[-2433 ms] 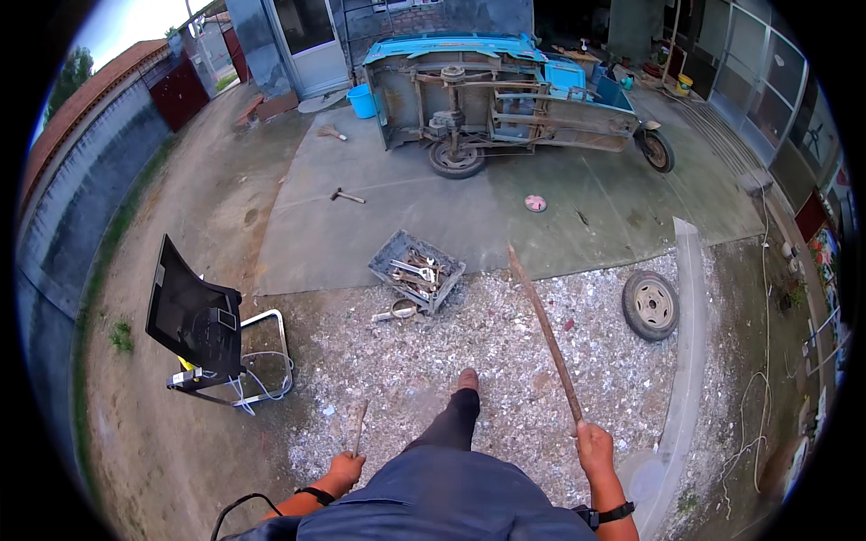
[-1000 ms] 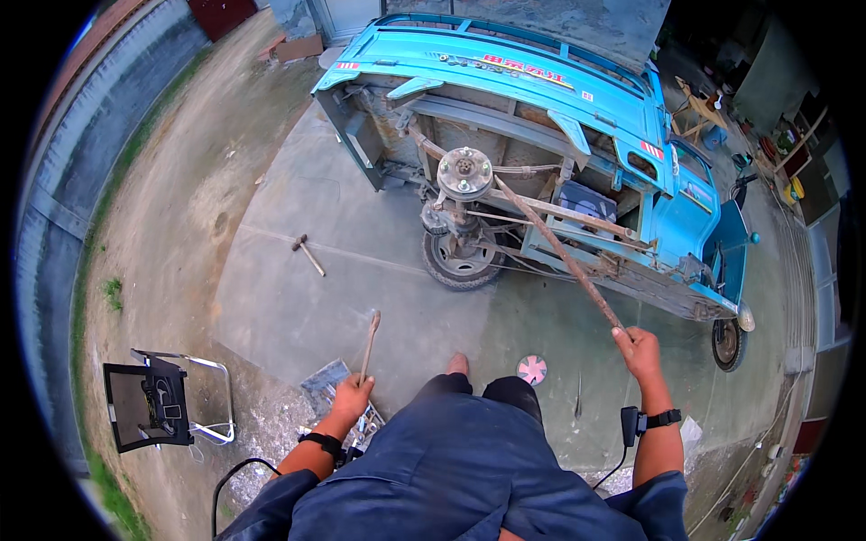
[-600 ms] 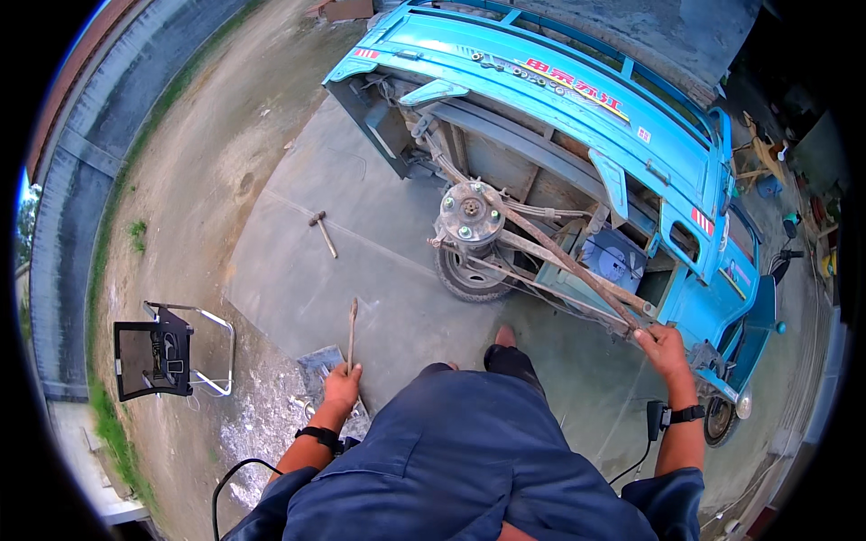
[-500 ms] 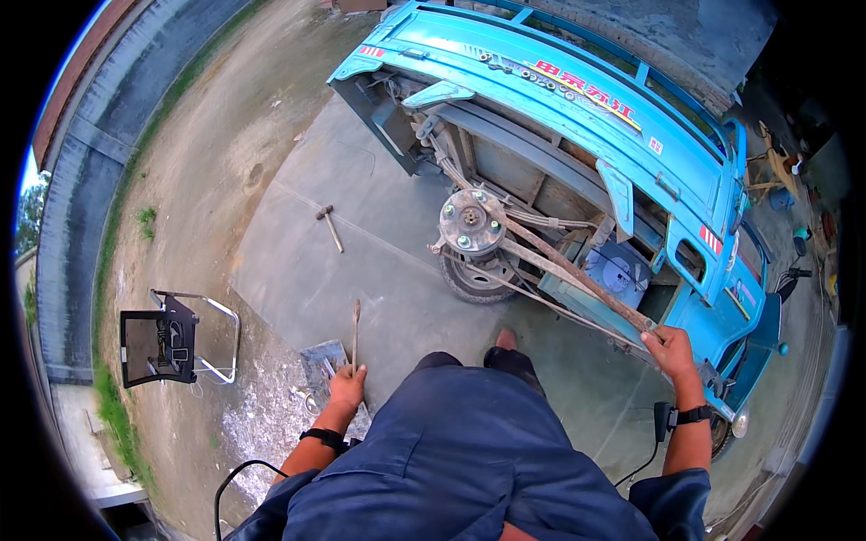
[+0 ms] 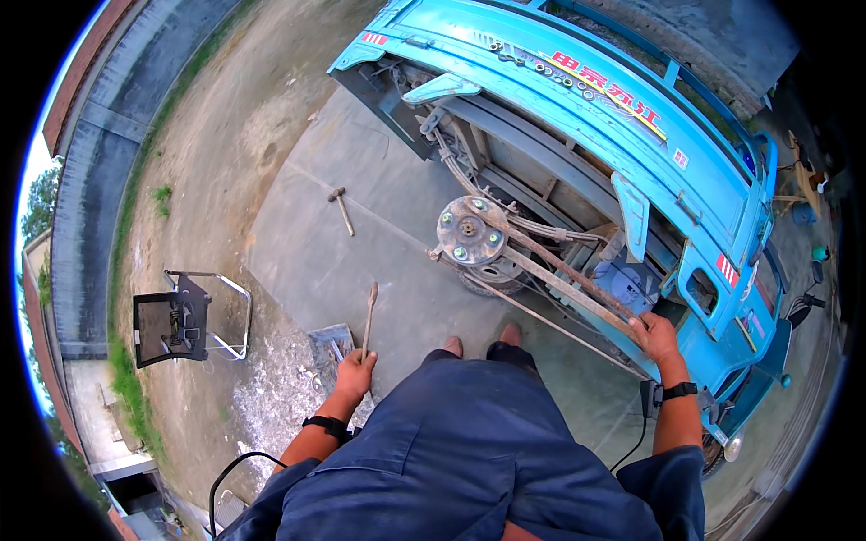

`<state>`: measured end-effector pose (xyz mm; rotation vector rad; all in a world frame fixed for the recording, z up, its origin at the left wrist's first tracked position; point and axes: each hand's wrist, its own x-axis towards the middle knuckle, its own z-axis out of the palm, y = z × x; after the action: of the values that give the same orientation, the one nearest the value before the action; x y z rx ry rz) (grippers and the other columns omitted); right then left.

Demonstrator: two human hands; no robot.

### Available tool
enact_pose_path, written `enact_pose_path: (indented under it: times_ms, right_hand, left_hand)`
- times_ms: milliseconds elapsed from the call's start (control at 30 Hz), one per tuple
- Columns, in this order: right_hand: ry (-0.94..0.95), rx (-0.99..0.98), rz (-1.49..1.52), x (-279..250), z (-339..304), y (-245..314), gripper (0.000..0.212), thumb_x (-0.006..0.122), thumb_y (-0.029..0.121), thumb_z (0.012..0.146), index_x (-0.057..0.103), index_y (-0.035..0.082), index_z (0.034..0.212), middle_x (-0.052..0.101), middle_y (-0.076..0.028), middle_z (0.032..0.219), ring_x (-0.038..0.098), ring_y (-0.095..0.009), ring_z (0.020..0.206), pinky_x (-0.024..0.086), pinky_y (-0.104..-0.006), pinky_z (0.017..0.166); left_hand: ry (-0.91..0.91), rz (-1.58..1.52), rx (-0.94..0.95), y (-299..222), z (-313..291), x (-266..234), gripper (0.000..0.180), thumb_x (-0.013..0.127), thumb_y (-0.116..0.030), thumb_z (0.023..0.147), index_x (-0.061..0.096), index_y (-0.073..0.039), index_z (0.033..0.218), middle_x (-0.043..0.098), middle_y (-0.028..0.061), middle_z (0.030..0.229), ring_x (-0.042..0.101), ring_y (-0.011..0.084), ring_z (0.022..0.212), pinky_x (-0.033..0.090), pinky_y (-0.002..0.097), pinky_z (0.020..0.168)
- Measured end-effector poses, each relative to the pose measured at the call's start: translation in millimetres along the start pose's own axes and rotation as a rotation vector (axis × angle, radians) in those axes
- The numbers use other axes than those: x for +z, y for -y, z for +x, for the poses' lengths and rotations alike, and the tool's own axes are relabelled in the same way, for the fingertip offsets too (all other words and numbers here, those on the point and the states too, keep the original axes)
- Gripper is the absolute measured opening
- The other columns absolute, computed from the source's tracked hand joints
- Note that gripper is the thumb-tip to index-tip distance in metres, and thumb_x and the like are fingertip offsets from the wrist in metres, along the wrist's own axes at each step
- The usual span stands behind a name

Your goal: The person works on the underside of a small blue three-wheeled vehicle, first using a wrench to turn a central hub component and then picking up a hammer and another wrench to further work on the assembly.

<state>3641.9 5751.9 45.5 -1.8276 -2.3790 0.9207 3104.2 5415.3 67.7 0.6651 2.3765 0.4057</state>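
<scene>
My right hand (image 5: 655,336) is closed around the near end of a long rusty bar (image 5: 585,281). This bar slants up and left toward a round wheel hub (image 5: 470,229) with several studs and nuts; whether it touches the hub I cannot tell. In my left hand (image 5: 356,371) is a short rod with a flattened tip (image 5: 371,311), pointing up and away from me. The hub sits on the exposed axle side of a blue truck (image 5: 595,81), with no wheel on it. A second, paler bar (image 5: 564,293) runs close below the rusty one.
On the concrete lies a hammer (image 5: 342,211). A grey metal tray (image 5: 330,350) rests near my left hand. Further left stands a metal-framed chair (image 5: 203,316) with dark items on it. A tyre (image 5: 496,279) shows beneath the hub. My feet (image 5: 511,334) are close to the truck.
The view has shifted a little, and both my feet now show where only one did. Both hands keep their holds; the right one sits slightly higher and further left in the picture.
</scene>
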Motion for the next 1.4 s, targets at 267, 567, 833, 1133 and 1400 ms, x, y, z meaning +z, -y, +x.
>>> enact_pose_path:
  times_ms: [267,567,833,1133,1400]
  right_hand:
    - [0.050,-0.004,0.114,55.9,-29.5,-10.0,0.043,0.064,0.044,0.091,0.061,0.003,0.081,0.060,-0.021,0.075,0.059,-0.043,0.074,0.047,-0.0459,0.066]
    - [-0.184,0.036,0.031,56.1,-64.4,20.0,0.041,0.063,0.043,0.093,0.060,0.003,0.083,0.062,-0.021,0.080,0.059,-0.043,0.078,0.047,-0.0485,0.069]
    - [-0.138,0.044,-0.027,27.3,-20.2,10.0,0.033,0.066,0.037,0.091,0.064,0.004,0.094,0.064,-0.018,0.091,0.060,-0.040,0.093,0.048,-0.0486,0.079]
    - [-0.116,0.033,-0.005,25.4,7.0,2.6,0.030,0.066,0.036,0.090,0.065,0.006,0.092,0.063,-0.016,0.090,0.061,-0.039,0.090,0.049,-0.0464,0.077]
    - [-0.052,0.014,-0.014,17.4,16.4,-3.7,0.030,0.068,0.036,0.088,0.064,0.006,0.091,0.063,-0.017,0.088,0.061,-0.038,0.087,0.048,-0.0462,0.074]
  left_hand:
    - [0.038,-0.013,0.001,11.2,9.6,-1.0,0.040,0.064,-0.037,0.093,0.067,0.001,0.101,0.068,0.0175,0.081,0.064,0.0283,0.076,0.051,0.0402,0.074]
    - [0.067,-0.017,0.034,18.6,18.3,-14.4,0.039,0.063,-0.036,0.093,0.068,0.002,0.100,0.066,0.0142,0.077,0.061,0.0229,0.072,0.050,0.0387,0.071]
    - [0.062,-0.007,0.152,8.8,43.1,-15.9,0.038,0.064,-0.036,0.093,0.066,0.002,0.096,0.064,0.0187,0.076,0.063,0.0299,0.073,0.050,0.0414,0.072]
    - [0.079,-0.061,0.262,-114.5,85.2,-12.9,0.035,0.063,-0.037,0.095,0.064,-0.002,0.096,0.058,0.0086,0.068,0.055,0.0189,0.065,0.047,0.0364,0.063]
    - [0.073,-0.041,0.264,-145.5,91.1,0.6,0.036,0.063,-0.038,0.094,0.064,-0.001,0.095,0.059,0.0096,0.069,0.056,0.0199,0.065,0.047,0.0373,0.064]
